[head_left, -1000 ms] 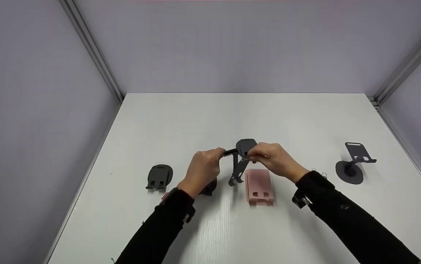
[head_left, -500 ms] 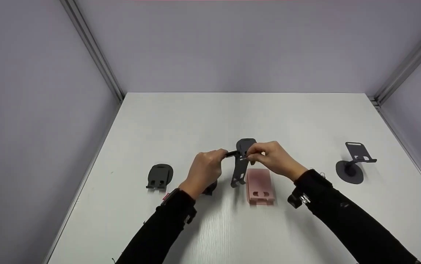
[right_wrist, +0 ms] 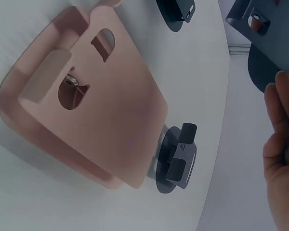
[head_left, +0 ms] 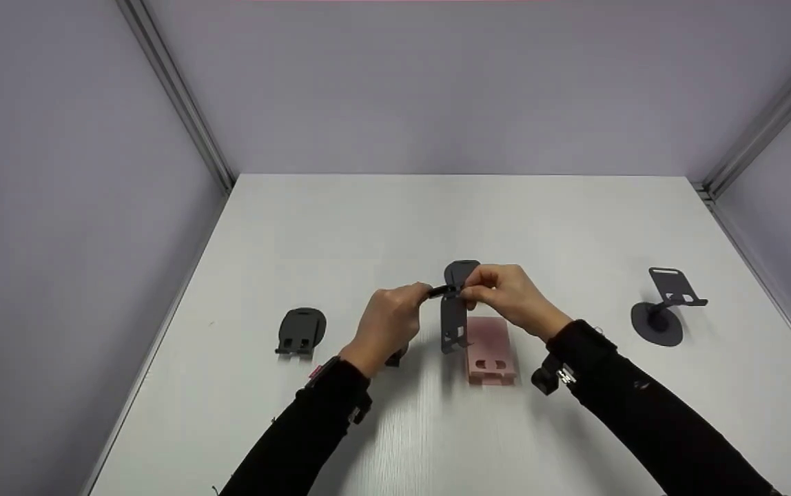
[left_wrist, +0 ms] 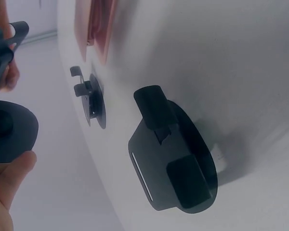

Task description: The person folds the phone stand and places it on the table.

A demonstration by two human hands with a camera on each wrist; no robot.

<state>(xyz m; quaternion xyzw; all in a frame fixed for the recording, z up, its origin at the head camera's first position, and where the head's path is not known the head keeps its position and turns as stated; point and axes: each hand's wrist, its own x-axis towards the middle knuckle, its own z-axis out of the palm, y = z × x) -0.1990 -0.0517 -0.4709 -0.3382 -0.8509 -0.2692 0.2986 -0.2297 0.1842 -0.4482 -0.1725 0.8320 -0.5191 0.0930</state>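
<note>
Between both hands, above the table, is a dark grey folding phone stand (head_left: 453, 324). My left hand (head_left: 388, 320) grips its round base, seen edge-on in the head view; the left wrist view shows the base (left_wrist: 19, 127) with the thumb against it. My right hand (head_left: 512, 296) pinches the stand near its hinge, where the fingers hide part of it. The slotted plate hangs down from there, and in the right wrist view this plate (right_wrist: 284, 38) is close to the fingertips. Just below stands a pink phone stand (head_left: 488, 341), partly overlapped by the plate.
Behind the hands lies a folded dark stand (head_left: 461, 270). Another folded one (head_left: 301, 331) is at the left, and one more (head_left: 395, 359) is mostly hidden by my left hand. An unfolded stand (head_left: 669, 286) is at the right. Walls enclose the white table (head_left: 340, 227).
The held stand's plate has turned from a slant to hanging nearly straight down, lining up with its arm. My left hand has shifted slightly right, my right hand slightly left.
</note>
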